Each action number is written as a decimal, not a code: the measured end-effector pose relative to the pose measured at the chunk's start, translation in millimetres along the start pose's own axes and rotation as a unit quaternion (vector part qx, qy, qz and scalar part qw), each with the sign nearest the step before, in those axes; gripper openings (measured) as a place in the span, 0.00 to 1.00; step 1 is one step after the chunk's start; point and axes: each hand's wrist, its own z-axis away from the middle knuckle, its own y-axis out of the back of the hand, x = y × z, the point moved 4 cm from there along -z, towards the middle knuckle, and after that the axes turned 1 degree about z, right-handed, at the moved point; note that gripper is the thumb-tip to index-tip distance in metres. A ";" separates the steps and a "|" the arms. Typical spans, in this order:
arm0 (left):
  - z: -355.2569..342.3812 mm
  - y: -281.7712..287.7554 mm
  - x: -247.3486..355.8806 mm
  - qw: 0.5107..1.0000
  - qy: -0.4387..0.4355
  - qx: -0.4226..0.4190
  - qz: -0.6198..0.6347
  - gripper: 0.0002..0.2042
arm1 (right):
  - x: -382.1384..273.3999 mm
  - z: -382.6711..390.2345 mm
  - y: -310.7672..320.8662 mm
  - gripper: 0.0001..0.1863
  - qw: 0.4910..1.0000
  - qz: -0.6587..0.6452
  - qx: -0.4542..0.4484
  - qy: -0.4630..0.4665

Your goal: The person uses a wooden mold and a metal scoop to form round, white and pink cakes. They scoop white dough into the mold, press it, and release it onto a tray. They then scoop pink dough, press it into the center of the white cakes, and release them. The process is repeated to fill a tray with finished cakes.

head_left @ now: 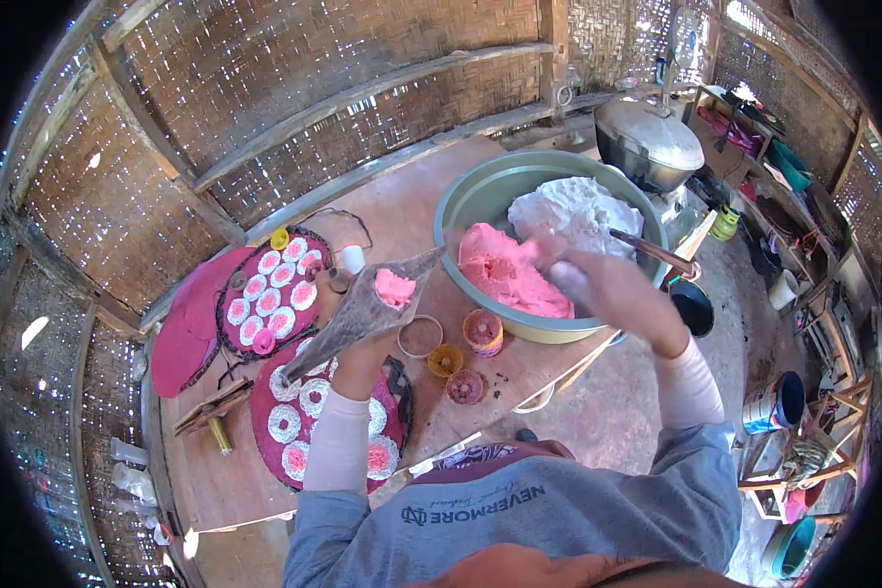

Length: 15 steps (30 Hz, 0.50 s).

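My left hand point(361, 361) is wrapped round a greyish piping bag point(348, 318), its wide mouth tilted toward the basin. Pink batter point(394, 289) sits in that mouth. Over the near right side of a large green basin point(445, 211) is my right hand point(603, 294), smeared by motion, so its fingers and anything in them are unclear. Below its fingers lies a mass of pink batter point(505, 279); white batter point(578, 211) fills the far side. A utensil's wooden handle point(657, 255) leans across the basin's right rim.
Two round maroon trays hold pink-and-white piped rings point(282, 321). Small ridged pink cups point(483, 331), a yellow ring-shaped piece point(446, 361) and a hoop point(420, 336) lie near the wooden table's point(412, 206) front edge. Beyond the basin stands a lidded pot point(649, 142). Shelves line the right wall.
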 end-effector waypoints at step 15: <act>6.4 -18.0 14.0 0.898 -0.074 -0.009 -0.433 0.17 | -105.4 -3.8 -39.1 0.03 0.892 0.332 0.056 0.301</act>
